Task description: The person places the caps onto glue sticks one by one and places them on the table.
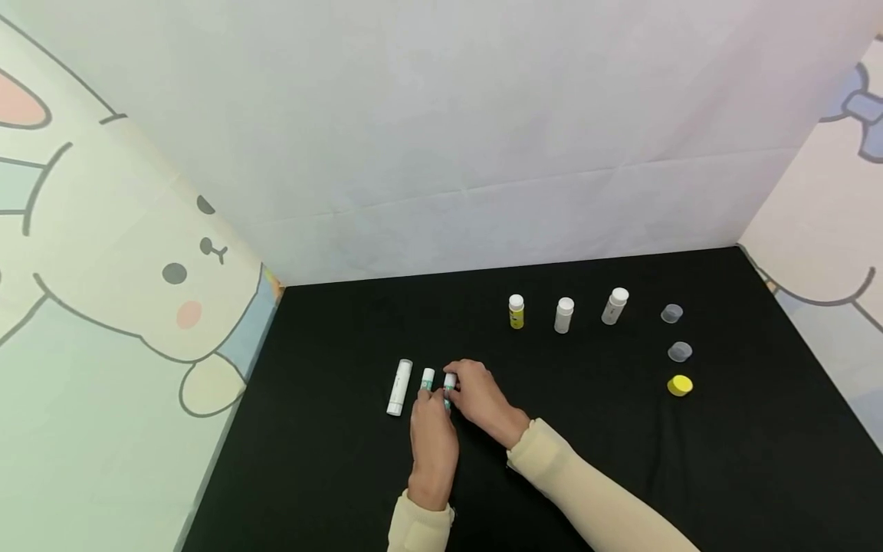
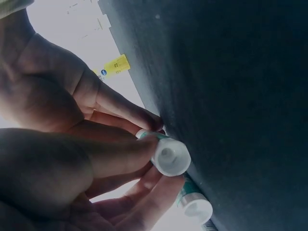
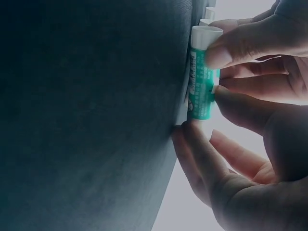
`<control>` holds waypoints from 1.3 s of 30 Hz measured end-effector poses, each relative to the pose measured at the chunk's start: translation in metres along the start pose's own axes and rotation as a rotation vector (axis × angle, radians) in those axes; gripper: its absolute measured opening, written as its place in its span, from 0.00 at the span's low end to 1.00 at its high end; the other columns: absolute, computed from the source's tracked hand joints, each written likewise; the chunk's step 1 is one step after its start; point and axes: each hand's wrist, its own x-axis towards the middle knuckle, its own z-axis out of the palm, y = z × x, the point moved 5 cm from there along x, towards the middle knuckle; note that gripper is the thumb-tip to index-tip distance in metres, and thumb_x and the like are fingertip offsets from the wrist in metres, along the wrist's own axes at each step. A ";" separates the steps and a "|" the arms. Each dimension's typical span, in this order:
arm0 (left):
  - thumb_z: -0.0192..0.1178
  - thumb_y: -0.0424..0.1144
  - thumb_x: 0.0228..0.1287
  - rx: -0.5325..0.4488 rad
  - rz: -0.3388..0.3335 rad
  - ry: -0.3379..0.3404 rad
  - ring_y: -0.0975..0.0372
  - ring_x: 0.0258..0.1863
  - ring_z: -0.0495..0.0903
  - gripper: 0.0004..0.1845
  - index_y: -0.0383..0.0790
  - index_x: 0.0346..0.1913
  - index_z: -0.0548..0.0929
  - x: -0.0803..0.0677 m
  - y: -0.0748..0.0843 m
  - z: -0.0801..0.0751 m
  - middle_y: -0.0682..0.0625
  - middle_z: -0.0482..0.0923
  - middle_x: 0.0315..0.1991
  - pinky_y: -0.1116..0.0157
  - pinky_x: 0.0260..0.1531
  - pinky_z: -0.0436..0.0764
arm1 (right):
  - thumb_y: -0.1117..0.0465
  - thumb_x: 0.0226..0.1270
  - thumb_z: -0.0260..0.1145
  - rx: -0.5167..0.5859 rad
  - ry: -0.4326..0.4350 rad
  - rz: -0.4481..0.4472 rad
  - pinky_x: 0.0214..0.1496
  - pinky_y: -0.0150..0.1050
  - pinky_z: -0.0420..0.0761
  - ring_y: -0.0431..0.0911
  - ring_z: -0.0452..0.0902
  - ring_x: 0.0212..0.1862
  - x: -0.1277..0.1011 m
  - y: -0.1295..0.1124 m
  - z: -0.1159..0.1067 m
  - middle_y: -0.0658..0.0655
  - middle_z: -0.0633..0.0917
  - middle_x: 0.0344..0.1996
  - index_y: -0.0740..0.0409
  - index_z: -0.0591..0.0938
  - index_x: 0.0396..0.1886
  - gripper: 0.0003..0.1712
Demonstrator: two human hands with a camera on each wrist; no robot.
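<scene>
Three tubes lie side by side on the black table. The left one is an all-white tube. My left hand pinches the middle green tube with a white cap, whose cap end fills the left wrist view between my fingers. My right hand grips the right green tube; in the right wrist view this tube lies against the table with my fingertips curled round it. The two hands touch each other.
Three small white-capped bottles stand in a row at the back: a yellow one and two pale ones. To their right lie two clear caps and a yellow cap. Cloth backdrops wall the table's sides.
</scene>
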 end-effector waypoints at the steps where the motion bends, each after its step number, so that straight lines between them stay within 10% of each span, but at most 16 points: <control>1: 0.72 0.19 0.58 0.003 -0.001 0.000 0.47 0.33 0.81 0.11 0.27 0.44 0.87 0.000 0.000 0.000 0.40 0.77 0.34 0.53 0.39 0.84 | 0.71 0.69 0.73 -0.005 -0.004 0.000 0.41 0.41 0.85 0.48 0.83 0.42 0.000 0.000 0.001 0.65 0.87 0.50 0.70 0.85 0.59 0.20; 39: 0.67 0.20 0.64 0.074 0.035 0.014 0.47 0.28 0.80 0.04 0.29 0.33 0.87 0.006 0.004 0.000 0.40 0.75 0.28 0.53 0.34 0.83 | 0.76 0.70 0.68 -0.088 0.011 -0.018 0.48 0.50 0.87 0.58 0.84 0.48 -0.003 -0.008 0.002 0.66 0.86 0.47 0.72 0.84 0.58 0.17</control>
